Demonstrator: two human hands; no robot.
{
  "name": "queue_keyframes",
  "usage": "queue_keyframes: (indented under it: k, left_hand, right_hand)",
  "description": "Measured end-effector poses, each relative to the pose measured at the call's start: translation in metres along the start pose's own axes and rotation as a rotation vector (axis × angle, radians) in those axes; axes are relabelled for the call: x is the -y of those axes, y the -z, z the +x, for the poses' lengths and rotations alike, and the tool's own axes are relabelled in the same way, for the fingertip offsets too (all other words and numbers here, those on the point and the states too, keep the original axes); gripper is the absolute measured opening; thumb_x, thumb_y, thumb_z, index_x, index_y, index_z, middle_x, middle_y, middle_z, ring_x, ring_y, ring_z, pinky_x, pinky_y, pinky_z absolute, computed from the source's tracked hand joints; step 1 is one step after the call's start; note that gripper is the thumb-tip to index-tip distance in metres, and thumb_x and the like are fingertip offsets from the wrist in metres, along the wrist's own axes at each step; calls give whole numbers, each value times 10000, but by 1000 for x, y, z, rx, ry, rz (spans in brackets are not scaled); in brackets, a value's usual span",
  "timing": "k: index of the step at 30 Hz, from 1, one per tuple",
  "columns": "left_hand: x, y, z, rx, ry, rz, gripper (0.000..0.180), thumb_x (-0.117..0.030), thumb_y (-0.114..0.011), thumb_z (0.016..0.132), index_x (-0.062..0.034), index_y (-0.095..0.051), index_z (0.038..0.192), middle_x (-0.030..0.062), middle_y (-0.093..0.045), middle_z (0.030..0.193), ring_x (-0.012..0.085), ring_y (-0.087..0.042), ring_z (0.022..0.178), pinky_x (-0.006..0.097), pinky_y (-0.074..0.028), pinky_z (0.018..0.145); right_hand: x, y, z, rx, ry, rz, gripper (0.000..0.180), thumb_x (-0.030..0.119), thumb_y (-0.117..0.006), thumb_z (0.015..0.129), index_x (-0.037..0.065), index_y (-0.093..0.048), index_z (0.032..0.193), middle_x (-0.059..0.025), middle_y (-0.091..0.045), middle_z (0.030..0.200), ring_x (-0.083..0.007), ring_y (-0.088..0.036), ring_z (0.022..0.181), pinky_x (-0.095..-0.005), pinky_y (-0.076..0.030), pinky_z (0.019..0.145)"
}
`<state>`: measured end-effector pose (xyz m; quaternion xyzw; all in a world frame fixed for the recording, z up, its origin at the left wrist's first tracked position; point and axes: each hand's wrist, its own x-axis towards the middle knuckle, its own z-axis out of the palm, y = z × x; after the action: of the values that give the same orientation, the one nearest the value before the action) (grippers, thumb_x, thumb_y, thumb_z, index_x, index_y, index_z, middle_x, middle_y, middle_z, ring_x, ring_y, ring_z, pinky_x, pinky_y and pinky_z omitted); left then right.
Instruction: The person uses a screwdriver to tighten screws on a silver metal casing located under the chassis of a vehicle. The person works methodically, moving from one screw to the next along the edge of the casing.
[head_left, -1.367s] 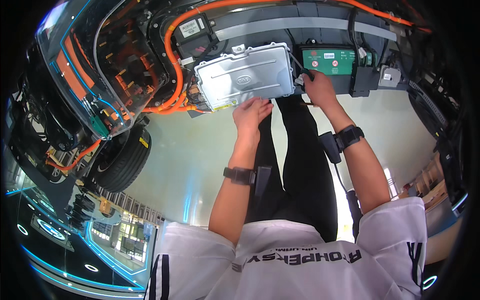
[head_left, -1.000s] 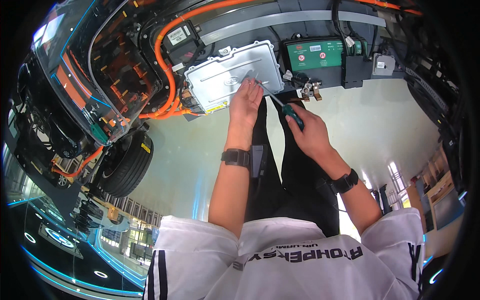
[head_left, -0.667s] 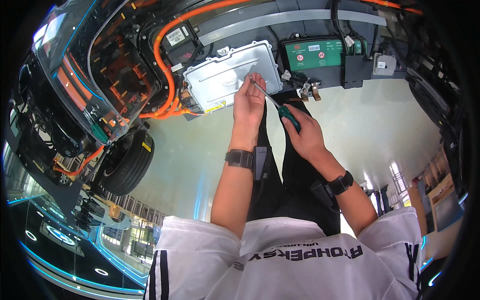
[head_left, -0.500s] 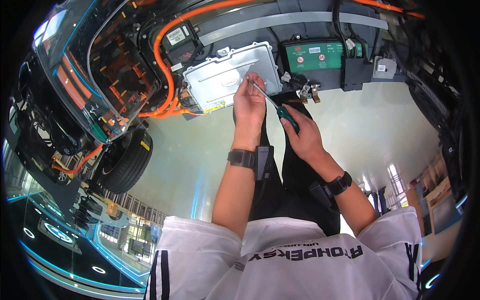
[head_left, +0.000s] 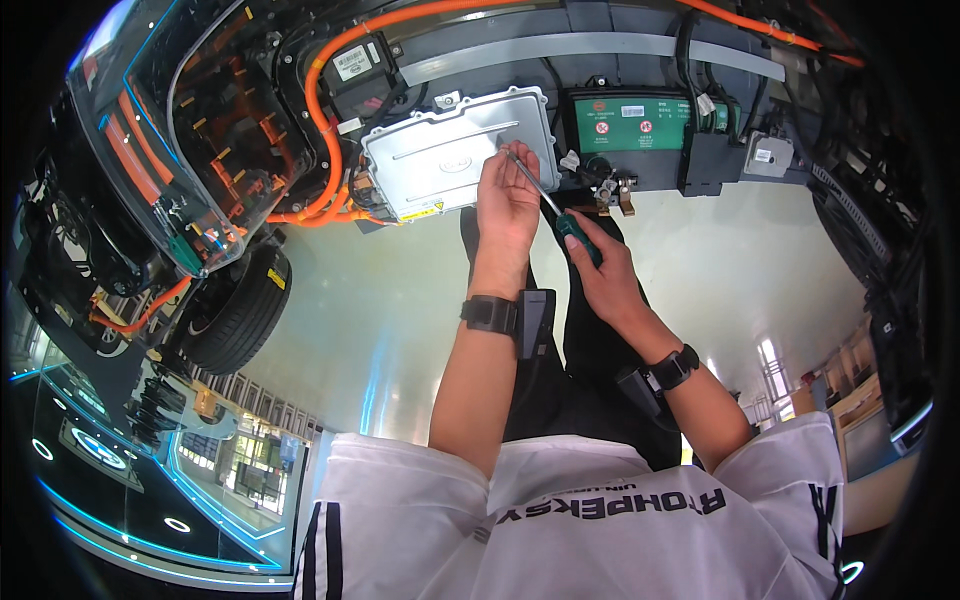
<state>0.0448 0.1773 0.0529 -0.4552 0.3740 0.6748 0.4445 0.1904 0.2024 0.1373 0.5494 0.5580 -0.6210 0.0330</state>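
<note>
My right hand (head_left: 612, 280) is closed around the dark green handle of a screwdriver (head_left: 568, 228). Its thin metal shaft slants up and to the left, over the fingers of my left hand (head_left: 508, 208). That hand is palm up, with thumb and fingers curled together by the screwdriver's tip. Whatever may be pinched there is too small to make out. Both hands are in front of the lower right part of a silver, flat-lidded metal box (head_left: 430, 150), which has a bolted rim and a yellow label on its lower edge.
Thick orange cables (head_left: 328, 130) curve around the silver box's left side. To its right are a green-labelled panel (head_left: 650, 122), copper terminals (head_left: 625, 200) and a small grey module (head_left: 768, 155). A clear-covered vehicle section (head_left: 215, 150) and a tyre (head_left: 245, 315) stand at left. Pale floor (head_left: 350, 310) lies below.
My left hand has shifted slightly right, its fingers more curled near the screwdriver's tip. The right hand keeps its grip on the screwdriver. The background has moved slightly in the view.
</note>
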Motion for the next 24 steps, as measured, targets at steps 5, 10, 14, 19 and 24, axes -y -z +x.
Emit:
queue_keyframes:
  k: [5, 10, 14, 19, 24]
  left_hand:
    - [0, 5, 4, -40, -34, 12, 171, -87, -570, 882, 16, -540, 1015, 115, -597, 1018, 202, -601, 966, 314, -522, 896]
    - [-2, 5, 6, -23, -31, -28, 178, -93, -570, 893, 17, -549, 1031, 103, -603, 1028, 189, -595, 980, 306, -514, 900]
    - [-2, 4, 9, 2, -39, -2, 189, -104, -579, 897, 16, -553, 1041, 97, -606, 1027, 181, -594, 969, 302, -510, 900]
    - [1, -2, 10, 7, -33, 55, 193, -109, -580, 900, 13, -553, 1048, 95, -605, 1028, 186, -594, 960, 301, -504, 900]
    - [-2, 4, 28, 47, 86, 47, 144, -84, -555, 911, 25, -569, 1003, 105, -623, 1000, 181, -607, 928, 303, -522, 873]
  right_hand:
    - [9, 7, 9, 30, -28, -99, 342, 208, -577, 903, 29, -582, 1194, -202, -653, 1014, -341, -638, 929, -344, -490, 801]
    - [9, 10, 15, 15, 44, -195, 339, 211, -583, 897, 43, -590, 1191, -188, -661, 972, -347, -639, 888, -356, -494, 762]
    - [18, 13, 19, 45, -22, -213, 341, 214, -586, 895, 43, -590, 1190, -188, -665, 935, -336, -645, 836, -355, -492, 734]
    - [21, 12, 22, 59, -182, -94, 334, 214, -586, 894, 36, -593, 1176, -190, -660, 880, -311, -643, 765, -346, -488, 696]
    - [38, 11, 31, -21, -86, -269, 322, 194, -593, 876, 6, -577, 1136, -188, -650, 880, -334, -632, 777, -377, -486, 696]
